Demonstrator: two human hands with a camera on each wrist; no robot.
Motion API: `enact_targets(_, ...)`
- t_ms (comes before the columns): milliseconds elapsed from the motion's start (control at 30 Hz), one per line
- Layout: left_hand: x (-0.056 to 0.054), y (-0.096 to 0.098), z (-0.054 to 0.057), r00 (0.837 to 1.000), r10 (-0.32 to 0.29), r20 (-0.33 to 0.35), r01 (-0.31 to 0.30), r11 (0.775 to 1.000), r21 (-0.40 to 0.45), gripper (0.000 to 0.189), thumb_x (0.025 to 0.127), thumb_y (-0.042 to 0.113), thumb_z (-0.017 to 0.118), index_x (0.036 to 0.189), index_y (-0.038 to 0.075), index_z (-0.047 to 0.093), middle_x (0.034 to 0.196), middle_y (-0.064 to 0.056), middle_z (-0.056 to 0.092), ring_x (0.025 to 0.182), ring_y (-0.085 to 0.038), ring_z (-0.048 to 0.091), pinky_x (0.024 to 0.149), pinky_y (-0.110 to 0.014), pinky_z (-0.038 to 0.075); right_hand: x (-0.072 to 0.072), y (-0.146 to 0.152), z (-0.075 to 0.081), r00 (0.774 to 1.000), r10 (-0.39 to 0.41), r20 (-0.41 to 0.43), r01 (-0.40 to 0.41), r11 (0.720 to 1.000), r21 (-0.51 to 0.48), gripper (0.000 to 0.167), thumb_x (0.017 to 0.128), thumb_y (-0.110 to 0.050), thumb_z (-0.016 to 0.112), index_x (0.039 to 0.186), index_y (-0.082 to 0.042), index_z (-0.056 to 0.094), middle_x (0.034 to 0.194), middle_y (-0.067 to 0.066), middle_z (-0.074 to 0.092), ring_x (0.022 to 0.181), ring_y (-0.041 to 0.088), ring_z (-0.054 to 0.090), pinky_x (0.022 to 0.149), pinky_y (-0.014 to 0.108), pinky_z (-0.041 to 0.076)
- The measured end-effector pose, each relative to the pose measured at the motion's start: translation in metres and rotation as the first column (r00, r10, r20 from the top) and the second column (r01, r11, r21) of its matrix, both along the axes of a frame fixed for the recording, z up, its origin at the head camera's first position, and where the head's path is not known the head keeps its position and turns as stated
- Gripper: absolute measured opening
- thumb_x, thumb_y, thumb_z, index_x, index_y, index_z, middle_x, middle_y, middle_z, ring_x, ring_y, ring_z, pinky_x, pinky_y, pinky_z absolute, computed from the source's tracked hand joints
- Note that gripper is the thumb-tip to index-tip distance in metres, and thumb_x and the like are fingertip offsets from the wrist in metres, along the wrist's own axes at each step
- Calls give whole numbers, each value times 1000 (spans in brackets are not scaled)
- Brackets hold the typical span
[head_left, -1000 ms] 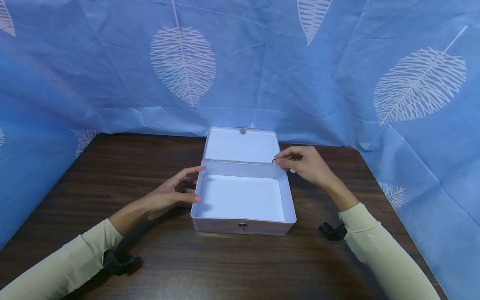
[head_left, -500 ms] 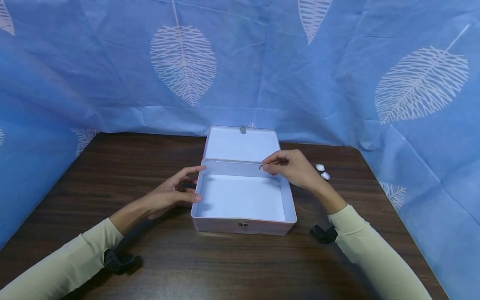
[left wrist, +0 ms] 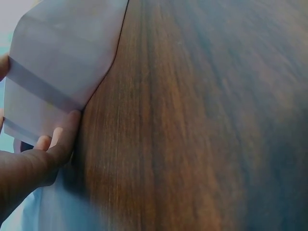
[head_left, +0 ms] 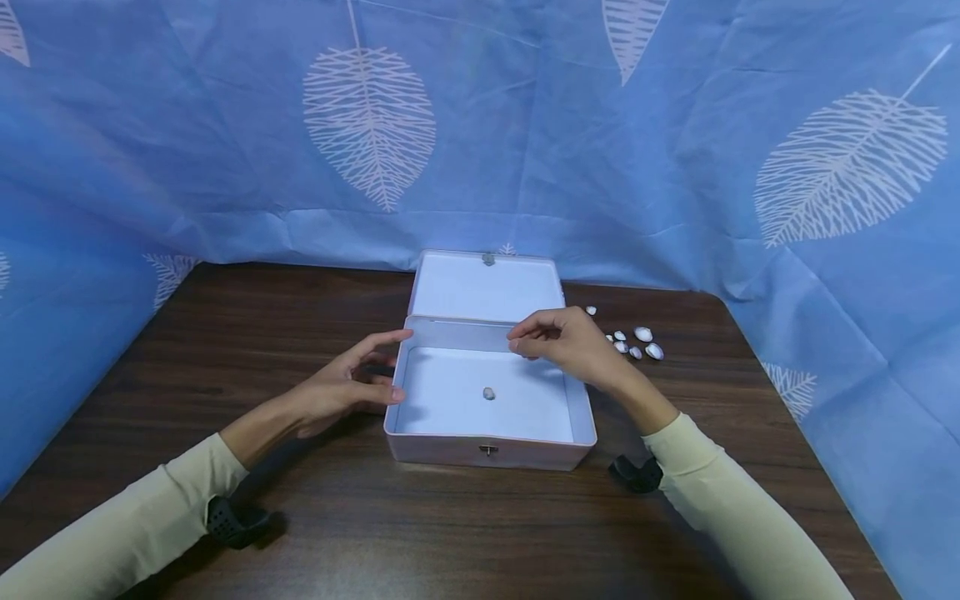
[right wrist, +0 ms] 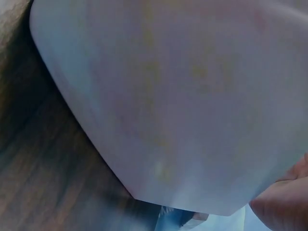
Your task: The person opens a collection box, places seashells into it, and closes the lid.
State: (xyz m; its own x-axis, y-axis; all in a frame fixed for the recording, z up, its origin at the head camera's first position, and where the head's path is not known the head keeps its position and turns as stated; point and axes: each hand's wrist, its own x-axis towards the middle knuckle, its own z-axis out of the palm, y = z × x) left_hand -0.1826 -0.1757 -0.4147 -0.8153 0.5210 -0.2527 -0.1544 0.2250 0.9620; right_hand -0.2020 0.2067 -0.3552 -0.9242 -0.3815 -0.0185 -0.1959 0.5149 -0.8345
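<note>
A pale metal box (head_left: 487, 451) stands on the table with its lid (head_left: 486, 287) swung back. My left hand (head_left: 347, 387) is at the box's left side, thumb and index fingertip at the rim. In the left wrist view, more fingers (left wrist: 62, 139) lie against the outer side wall. Over the back right part of the box is my right hand (head_left: 570, 343), its thumb and index fingertips near each other with nothing showing between them. On the white box floor lies a small greyish, shell-like piece (head_left: 489, 393). The box's outer wall (right wrist: 183, 106) covers most of the right wrist view.
Several small white, shell-like pieces (head_left: 642, 334) lie on the dark wooden table (head_left: 315, 517), right of the box beyond my right forearm. One (head_left: 591, 310) sits apart near the lid. A blue leaf-print cloth (head_left: 525, 133) hangs behind the table and along its sides.
My right hand has moved left from the box's back right corner and let go of the small piece, which now lies inside. More white pieces have come into view. The left hand has stayed put.
</note>
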Motion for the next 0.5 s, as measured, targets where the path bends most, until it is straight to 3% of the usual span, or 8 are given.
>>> enact_targets(333,-1,0,2,1000,3,-2,-3,1000,-14,95,101,25,87,178,35,31,177,-20,24,155,-47,38,117,-55,55,1,3,6,1000,-14,-12,14,1000,13,28,107,-24,80,126,-3,83,113,15,84,105,45,77,89,49,65)
enact_targets(500,-1,1,2,999,10,31,-10,1000,1,94,102,21,85,177,35,31,177,-20,24,156,-47,35,117,-54,55,2,11,9,999,-44,-14,44,999,17,28,107,-24,80,126,-4,84,114,15,83,102,46,75,86,47,65)
